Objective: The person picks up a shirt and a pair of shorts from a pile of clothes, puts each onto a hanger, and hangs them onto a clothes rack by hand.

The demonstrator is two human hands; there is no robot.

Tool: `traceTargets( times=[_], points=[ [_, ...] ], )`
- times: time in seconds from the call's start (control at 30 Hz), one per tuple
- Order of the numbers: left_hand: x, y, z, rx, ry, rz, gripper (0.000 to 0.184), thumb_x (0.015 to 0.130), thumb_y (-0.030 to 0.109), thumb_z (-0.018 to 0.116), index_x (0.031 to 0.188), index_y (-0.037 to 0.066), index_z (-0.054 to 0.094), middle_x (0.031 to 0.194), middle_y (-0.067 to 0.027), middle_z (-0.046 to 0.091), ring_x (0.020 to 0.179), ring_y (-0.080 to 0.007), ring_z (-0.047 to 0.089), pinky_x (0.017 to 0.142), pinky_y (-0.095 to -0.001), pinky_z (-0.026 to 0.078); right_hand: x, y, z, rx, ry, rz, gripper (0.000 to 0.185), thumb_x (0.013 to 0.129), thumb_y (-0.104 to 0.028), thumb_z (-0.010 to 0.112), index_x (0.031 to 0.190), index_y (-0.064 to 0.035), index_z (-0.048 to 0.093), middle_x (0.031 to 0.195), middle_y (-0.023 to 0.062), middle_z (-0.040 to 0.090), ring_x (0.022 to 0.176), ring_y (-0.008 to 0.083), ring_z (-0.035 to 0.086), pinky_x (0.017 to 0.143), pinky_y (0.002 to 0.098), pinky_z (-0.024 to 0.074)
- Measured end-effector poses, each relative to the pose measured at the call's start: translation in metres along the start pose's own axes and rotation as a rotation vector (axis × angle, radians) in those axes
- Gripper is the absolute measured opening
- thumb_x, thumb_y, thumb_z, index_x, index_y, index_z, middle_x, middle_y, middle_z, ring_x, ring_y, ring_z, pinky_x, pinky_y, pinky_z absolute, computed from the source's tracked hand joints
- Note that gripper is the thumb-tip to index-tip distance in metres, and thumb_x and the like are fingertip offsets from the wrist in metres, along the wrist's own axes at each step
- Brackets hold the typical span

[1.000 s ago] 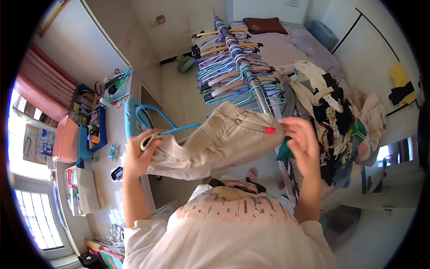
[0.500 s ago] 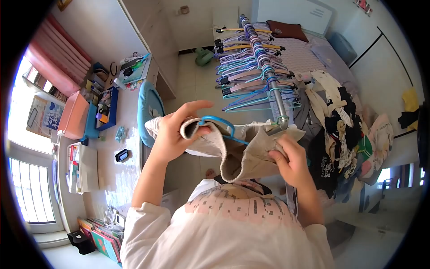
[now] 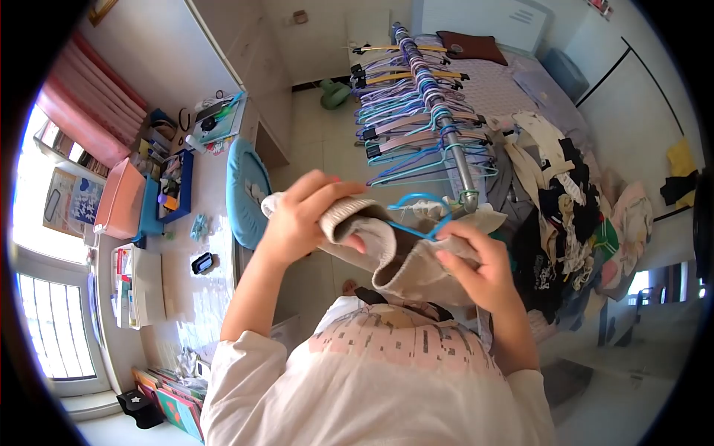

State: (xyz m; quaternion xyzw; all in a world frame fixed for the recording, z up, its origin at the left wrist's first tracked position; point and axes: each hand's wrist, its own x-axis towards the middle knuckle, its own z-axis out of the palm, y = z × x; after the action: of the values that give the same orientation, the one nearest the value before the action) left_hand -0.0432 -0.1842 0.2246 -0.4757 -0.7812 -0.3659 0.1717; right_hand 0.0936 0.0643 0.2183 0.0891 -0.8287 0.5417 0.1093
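Observation:
A beige garment [image 3: 416,275] with a ribbed edge is stretched between my two hands in front of my chest. My left hand [image 3: 301,219] is closed around its rolled ribbed edge on the left. My right hand [image 3: 476,264] pinches the right part of its opening, thumb and fingers together. A blue clothes hanger [image 3: 409,230] pokes out at the garment's opening, with its curved hook upward and one end close to my right fingertips. The lower part of the hanger is hidden by the cloth.
A metal rail [image 3: 454,145] full of hangers runs away ahead of me. Right of it, a heap of clothes [image 3: 558,201] lies by the bed [image 3: 487,93]. On the left stand a desk [image 3: 212,297] with boxes and a light-blue padded chair back [image 3: 248,193].
The blue hanger has shifted right, toward my right hand, and more of its hook shows. My left hand has moved slightly right, and the garment's opening has narrowed.

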Motion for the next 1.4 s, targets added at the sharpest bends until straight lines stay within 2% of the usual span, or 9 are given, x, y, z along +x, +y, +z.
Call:
traceTargets(
  times=[0.33,0.5,0.63,0.8,0.9,1.07,1.13,1.3,1.4],
  points=[
    [-0.008,-0.033,-0.006,-0.072,-0.164,-0.157,0.037,0.06,0.027,0.084,0.082,0.004,0.065,0.067,-0.0055,0.057,0.074,-0.026,0.056,0.071,-0.0364,0.044,0.003,0.003,-0.009,-0.076,-0.08,-0.081,0.023,0.079,-0.011,0.073,0.098,-0.0028,0.062,0.092,0.0058,0.06,0.08,0.0157,0.055,0.071,0.029,0.0432],
    [-0.012,-0.036,0.014,0.454,0.125,-0.122,0.046,0.066,0.025,0.081,0.105,0.008,0.065,0.099,-0.0065,0.056,0.101,-0.0304,0.05,0.093,-0.0412,0.035,0.009,0.012,0.019,-0.156,-0.111,0.13,0.013,0.089,-0.018,0.063,0.085,-0.0057,0.064,0.085,0.007,0.059,0.077,0.0173,0.054,0.07,0.0304,0.0429],
    [-0.086,-0.054,0.086,-0.409,0.263,-0.597,0.078,0.084,0.026,0.066,0.146,0.008,0.022,0.142,-0.0145,0.032,0.131,-0.0281,0.035,0.109,-0.0413,0.027,0.018,0.096,0.111,0.443,0.103,0.46,0.026,0.096,-0.027,0.056,0.086,-0.0031,0.06,0.076,0.003,0.059,0.07,0.0101,0.052,0.066,0.0263,0.0428],
    [-0.146,-0.022,0.093,-0.958,0.084,-0.873,0.132,0.055,0.043,0.09,0.148,0.0,0.007,0.151,-0.0173,0.019,0.14,-0.0295,0.023,0.114,-0.0415,0.022,0.048,0.095,0.221,0.567,0.152,0.365,0.031,0.086,-0.024,0.07,0.103,-0.0034,0.055,0.084,0.0007,0.056,0.076,0.0103,0.054,0.072,0.0258,0.046],
    [-0.139,-0.018,0.041,-0.415,0.023,-0.662,0.15,0.034,0.03,0.097,0.149,0.001,0.004,0.152,-0.0183,0.017,0.14,-0.0291,0.024,0.114,-0.0407,0.024,0.062,0.067,0.242,1.007,0.002,0.312,0.041,0.085,-0.011,0.069,0.117,-0.0055,0.044,0.102,0.0018,0.044,0.101,0.0106,0.046,0.091,0.0254,0.0396],
    [-0.113,0.016,-0.033,0.29,-0.089,-0.72,0.076,0.07,0.002,0.067,0.141,0.004,0.038,0.15,-0.0209,0.026,0.136,-0.0396,0.032,0.106,-0.0432,0.036,0.052,0.007,0.228,1.39,-0.397,0.169,0.059,0.092,-0.014,0.062,0.136,-0.0038,0.023,0.129,0.0094,0.038,0.124,0.018,0.038,0.106,0.0344,0.0303],
    [-0.11,0.037,-0.047,-0.083,0.189,-1.176,0.058,0.077,-0.002,0.06,0.133,0.007,0.05,0.123,-0.0185,0.06,0.114,-0.0275,0.059,0.092,-0.0349,0.047,0.046,-0.007,0.218,1.278,-0.484,0.05,0.046,0.093,-0.012,0.059,0.131,-0.0035,0.035,0.119,0.0091,0.047,0.114,0.0156,0.049,0.098,0.031,0.04],
    [-0.143,0.024,-0.071,0.358,0.328,-0.859,0.047,0.08,-0.009,0.052,0.124,0.004,0.059,0.114,-0.0165,0.066,0.101,-0.0246,0.065,0.086,-0.0321,0.048,0.058,0.042,0.136,0.834,-0.859,0.206,0.019,0.093,-0.013,0.057,0.105,-0.0017,0.067,0.091,0.0061,0.069,0.078,0.0137,0.065,0.078,0.0286,0.051],
    [-0.137,0.006,-0.075,0.38,0.388,-0.855,0.053,0.071,-0.013,0.047,0.12,0.003,0.063,0.116,-0.0158,0.065,0.106,-0.0254,0.064,0.089,-0.0325,0.048,0.059,0.151,0.12,-0.077,-0.236,0.021,0.012,0.082,-0.01,0.061,0.091,-0.0084,0.068,0.092,0.0102,0.066,0.091,0.0237,0.064,0.085,0.0368,0.0485]
  ],
)
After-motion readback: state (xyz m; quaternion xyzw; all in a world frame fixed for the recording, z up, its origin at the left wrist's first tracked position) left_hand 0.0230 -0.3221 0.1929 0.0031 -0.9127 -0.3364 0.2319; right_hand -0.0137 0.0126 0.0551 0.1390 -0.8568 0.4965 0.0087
